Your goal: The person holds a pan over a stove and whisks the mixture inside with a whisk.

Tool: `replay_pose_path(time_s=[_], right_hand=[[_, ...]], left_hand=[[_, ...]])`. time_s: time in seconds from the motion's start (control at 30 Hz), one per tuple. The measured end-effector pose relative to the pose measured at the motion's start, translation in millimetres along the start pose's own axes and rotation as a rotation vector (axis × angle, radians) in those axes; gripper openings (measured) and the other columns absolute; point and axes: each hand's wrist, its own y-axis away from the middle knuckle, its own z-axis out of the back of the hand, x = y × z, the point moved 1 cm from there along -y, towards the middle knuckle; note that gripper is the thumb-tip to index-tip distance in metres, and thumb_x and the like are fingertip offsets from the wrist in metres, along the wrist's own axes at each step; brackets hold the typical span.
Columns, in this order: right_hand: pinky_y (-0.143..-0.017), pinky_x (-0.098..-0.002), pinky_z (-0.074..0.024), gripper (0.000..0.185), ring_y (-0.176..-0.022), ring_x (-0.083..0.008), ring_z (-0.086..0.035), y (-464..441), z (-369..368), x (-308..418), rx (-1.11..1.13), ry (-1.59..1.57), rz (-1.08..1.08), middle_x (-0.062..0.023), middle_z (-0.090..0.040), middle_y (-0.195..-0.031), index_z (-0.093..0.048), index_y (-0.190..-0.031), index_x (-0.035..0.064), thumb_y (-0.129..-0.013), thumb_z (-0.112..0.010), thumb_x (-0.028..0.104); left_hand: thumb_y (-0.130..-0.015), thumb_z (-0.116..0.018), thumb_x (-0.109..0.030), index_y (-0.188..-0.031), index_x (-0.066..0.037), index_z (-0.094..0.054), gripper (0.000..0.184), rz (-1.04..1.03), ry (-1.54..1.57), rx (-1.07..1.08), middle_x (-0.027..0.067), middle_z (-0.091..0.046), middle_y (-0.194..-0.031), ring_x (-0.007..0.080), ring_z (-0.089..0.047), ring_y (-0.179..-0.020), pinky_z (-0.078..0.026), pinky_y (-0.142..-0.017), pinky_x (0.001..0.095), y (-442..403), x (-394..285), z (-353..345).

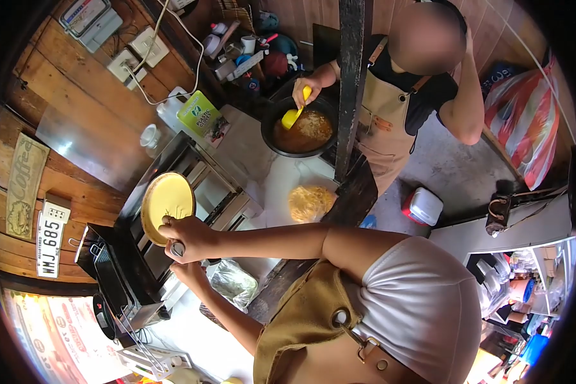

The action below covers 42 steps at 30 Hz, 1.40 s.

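Note:
A round pan (152,211) with a smooth yellow mixture inside is tilted up in front of me. My right hand (192,238) is closed on a whisk (178,248), whose thin wires reach over the yellow surface. Just below it, my left hand (191,274) is closed at the pan's near edge, with a bit of dark handle showing beside it; the grip is partly hidden by my right hand. Below the pan lies a clear plastic bag (232,281) on the counter.
Across the counter, a co-worker's hand (307,91) holds a yellow scoop (292,118) in a black pan (276,146) of brown liquid. A bag of shredded orange food (310,203), a green glove box (201,118), a metal rack (221,192) and a dark wooden post (350,96) stand near.

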Motion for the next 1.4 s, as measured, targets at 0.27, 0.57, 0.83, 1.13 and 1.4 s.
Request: replay_pose_path(time_s=[0.27, 0.57, 0.83, 1.13, 1.4], right_hand=[[-0.066, -0.0323, -0.0446, 0.018, -0.073, -0.0251, -0.057, -14.1, -8.5, -35.6, -0.170, -0.211, 0.026, -0.0116, -0.054, -0.081, -0.050, -0.079, 0.0033, -0.068, -0.063, 0.008], [-0.057, -0.0251, -0.0384, 0.010, -0.061, -0.0137, -0.046, -18.5, -12.6, -50.2, -0.198, -0.274, 0.181, -0.0051, -0.045, -0.067, -0.048, -0.071, 0.0017, -0.069, -0.057, -0.003], [-0.051, -0.0288, -0.0387, 0.012, -0.056, -0.0210, -0.049, -10.3, -15.9, -45.3, -0.114, -0.208, 0.169, -0.0092, -0.045, -0.067, -0.048, -0.072, 0.0016, -0.068, -0.060, 0.000], [-0.051, -0.0306, -0.0380, 0.016, -0.057, -0.0245, -0.048, -15.1, -26.4, -32.0, -0.119, -0.150, 0.176, -0.0107, -0.044, -0.065, -0.045, -0.069, 0.0028, -0.066, -0.060, 0.000], [-0.048, -0.0339, -0.0374, 0.015, -0.051, -0.0292, -0.045, -27.2, -17.9, -15.1, -0.207, 0.017, 0.307, -0.0114, -0.042, -0.060, -0.042, -0.063, 0.0027, -0.066, -0.056, -0.002]], left_hand=[[-0.064, -0.080, -0.028, -0.075, 0.001, -0.038, 0.052, 0.041, 0.007, 0.003, 0.0126, -0.050, -0.059, 0.0112, -0.042, -0.040, -0.036, -0.034, 0.0260, -4.7, 9.6, -1.9], [-0.056, -0.084, -0.037, -0.077, 0.003, -0.038, 0.065, 0.051, -0.133, -0.125, 0.0211, -0.057, -0.071, 0.0319, -0.056, -0.065, -0.044, -0.061, 0.0385, -1.0, 19.0, -2.7], [-0.058, -0.082, -0.036, -0.081, 0.004, -0.037, 0.064, 0.048, -0.165, -0.130, 0.0269, -0.058, -0.075, 0.0419, -0.058, -0.074, -0.045, -0.062, 0.0414, 5.1, -1.0, -1.3], [-0.059, -0.080, -0.034, -0.087, 0.005, -0.037, 0.064, 0.063, -0.232, -0.142, 0.0279, -0.059, -0.079, 0.0427, -0.059, -0.080, -0.046, -0.066, 0.0442, 7.5, -9.8, 0.6], [-0.059, -0.080, -0.033, -0.088, 0.003, -0.035, 0.064, 0.041, -0.237, -0.146, 0.0267, -0.059, -0.076, 0.0419, -0.059, -0.075, -0.047, -0.063, 0.0443, 10.8, -11.5, 2.4]])
